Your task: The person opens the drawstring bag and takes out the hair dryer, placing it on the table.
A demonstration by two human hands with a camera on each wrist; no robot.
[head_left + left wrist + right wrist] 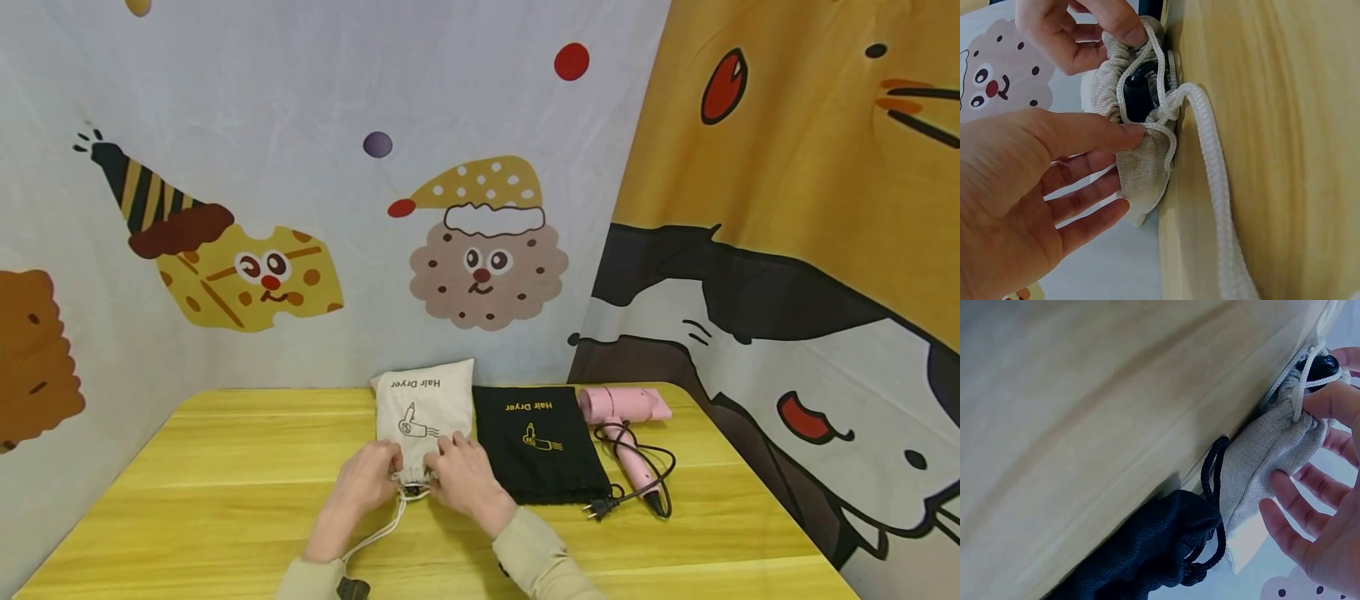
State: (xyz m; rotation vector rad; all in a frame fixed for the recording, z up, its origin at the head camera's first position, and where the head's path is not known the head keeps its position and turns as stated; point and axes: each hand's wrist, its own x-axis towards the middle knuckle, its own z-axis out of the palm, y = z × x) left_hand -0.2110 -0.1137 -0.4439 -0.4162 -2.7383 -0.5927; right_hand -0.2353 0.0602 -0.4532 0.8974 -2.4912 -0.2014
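A cream drawstring bag (424, 397) printed "Hair Dryer" lies on the table with its gathered mouth toward me. My left hand (365, 477) pinches one side of the mouth between thumb and fingers. Opposite it, my right hand (467, 477) pinches the other side. In the left wrist view the mouth is partly spread, and a glossy black object (1139, 94) shows inside; its kind is hidden. White drawstrings (1210, 156) cross the mouth and trail toward my left forearm.
Right of the cream bag lies a black "Hair Dryer" drawstring bag (534, 471). Beyond it is a pink hair dryer (626, 406) with its black cord and plug (600, 507). The wooden table (247, 467) ends at a printed cloth backdrop (300, 83).
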